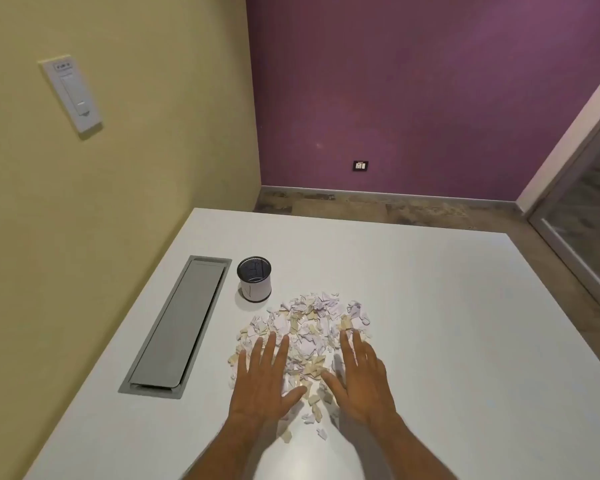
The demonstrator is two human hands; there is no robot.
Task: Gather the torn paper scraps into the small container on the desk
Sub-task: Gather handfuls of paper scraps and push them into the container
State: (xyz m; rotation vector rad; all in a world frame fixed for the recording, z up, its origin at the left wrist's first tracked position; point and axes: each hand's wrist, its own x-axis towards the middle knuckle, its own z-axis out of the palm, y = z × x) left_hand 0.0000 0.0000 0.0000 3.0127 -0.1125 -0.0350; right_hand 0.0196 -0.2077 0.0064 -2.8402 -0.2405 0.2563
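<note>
A loose pile of white and tan torn paper scraps (309, 327) lies spread on the white desk (447, 323). A small round container (254, 279), white-sided with a dark mesh inside, stands upright just beyond the pile's left edge. My left hand (267, 379) lies flat, fingers apart, on the near left part of the pile. My right hand (361, 379) lies flat on the near right part, fingers spread. Neither hand holds anything. A few scraps lie between and just below the wrists.
A grey metal cable hatch (179, 327) is set flush into the desk on the left, next to the yellow wall. The desk's far edge (361, 220) drops to a brown floor before a purple wall. A glass door frame stands at the right.
</note>
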